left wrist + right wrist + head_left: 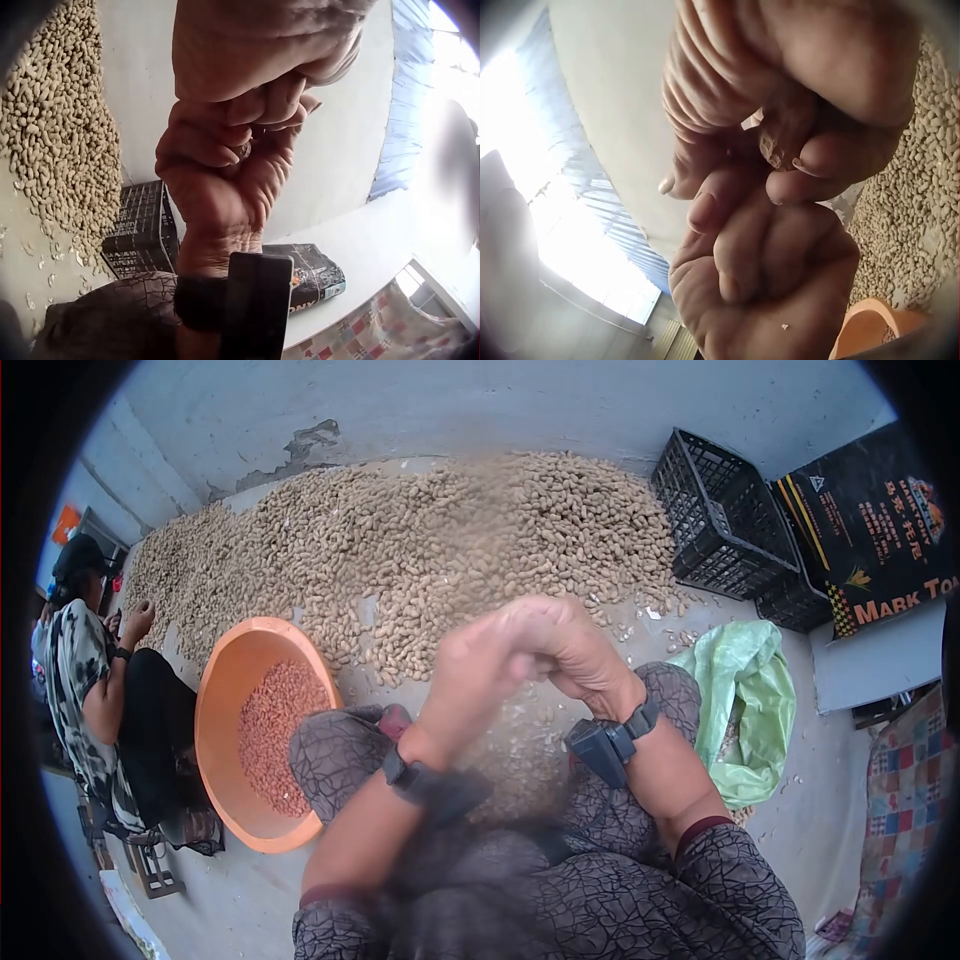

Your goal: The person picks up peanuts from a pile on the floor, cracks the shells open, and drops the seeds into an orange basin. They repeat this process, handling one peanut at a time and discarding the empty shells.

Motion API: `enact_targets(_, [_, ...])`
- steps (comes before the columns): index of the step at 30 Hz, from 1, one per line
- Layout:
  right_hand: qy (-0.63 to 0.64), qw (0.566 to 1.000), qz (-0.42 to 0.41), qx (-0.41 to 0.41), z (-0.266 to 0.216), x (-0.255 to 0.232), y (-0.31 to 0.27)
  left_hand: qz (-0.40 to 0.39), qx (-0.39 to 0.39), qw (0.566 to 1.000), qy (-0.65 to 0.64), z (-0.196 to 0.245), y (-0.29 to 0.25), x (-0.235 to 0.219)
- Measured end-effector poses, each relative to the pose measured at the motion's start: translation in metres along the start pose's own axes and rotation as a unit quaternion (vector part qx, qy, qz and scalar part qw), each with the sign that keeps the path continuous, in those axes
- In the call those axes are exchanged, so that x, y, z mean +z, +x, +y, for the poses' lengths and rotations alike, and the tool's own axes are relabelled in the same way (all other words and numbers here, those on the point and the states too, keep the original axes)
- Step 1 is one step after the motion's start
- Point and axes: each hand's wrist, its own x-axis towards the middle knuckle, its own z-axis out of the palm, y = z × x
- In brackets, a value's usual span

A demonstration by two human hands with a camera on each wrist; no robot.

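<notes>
Hands (465, 672) (572, 643) meet at a peanut (774, 148); grey floor (800, 860), pale-blue wall (520, 400)

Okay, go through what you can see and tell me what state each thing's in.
Right hand: fingers curled round a peanut
Peanut: shell showing, partly hidden
Left hand: fingers curled, any contents hidden
Orange basin: partly filled with shelled red peanuts
Peanut heap: in shells, spread out
Green sack: slumped, mouth open
Black crate: open-topped
</notes>
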Motion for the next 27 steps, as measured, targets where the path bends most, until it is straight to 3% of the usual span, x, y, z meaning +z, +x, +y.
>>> enact_targets(2, [-0.010,1.000,-0.001,-0.002,-0.002,0.005,-0.002,-0.041,0.002,0.999,0.026,0.002,0.000,-0.004])
enact_targets(6, [-0.017,1.000,-0.005,-0.001,-0.008,0.008,-0.003,-0.014,-0.036,0.999,0.031,-0.004,-0.001,-0.011])
enact_targets(11, [0.003,1.000,0.000,-0.023,-0.006,0.005,-0.006,-0.033,0.095,0.978,0.182,-0.004,-0.002,-0.001])
enact_targets(14, [0.025,0.999,0.009,-0.037,-0.004,0.002,-0.005,-0.017,0.099,0.992,0.073,0.002,-0.003,0.013])
enact_targets(18, [0.042,0.999,-0.007,-0.030,-0.012,0.002,-0.006,-0.014,0.098,0.992,0.078,0.008,-0.005,0.018])
enact_targets(20, [0.045,0.999,-0.005,-0.023,-0.012,0.001,-0.004,0.040,0.099,0.991,0.084,0.001,-0.001,0.020])
enact_targets(24, [0.046,0.999,0.017,0.011,-0.012,0.006,-0.002,-0.006,0.078,0.997,0.030,0.007,0.000,0.011])
enact_targets(26, [0.039,0.999,0.004,0.002,-0.010,0.001,0.000,-0.012,0.128,0.959,0.253,0.008,0.004,0.003])
enact_targets(27, [0.031,0.999,-0.010,-0.006,-0.009,-0.001,0.001,-0.012,0.128,0.959,0.253,0.005,0.005,0.000])
